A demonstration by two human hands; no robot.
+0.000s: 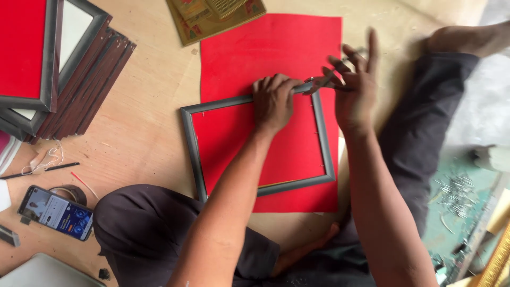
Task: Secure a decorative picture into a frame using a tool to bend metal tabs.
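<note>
Frame, grey, lying flat on red sheet on wooden floor. Stacked frames far left; phone near left. Left hand clenched over frame's top rail. Right hand grasping pliers at the frame's top right corner, fingers partly spread.

A picture frame lies on a sheet on the floor before a seated person, with stacked frames far left, a phone near left, and scattered nails at right.
</note>
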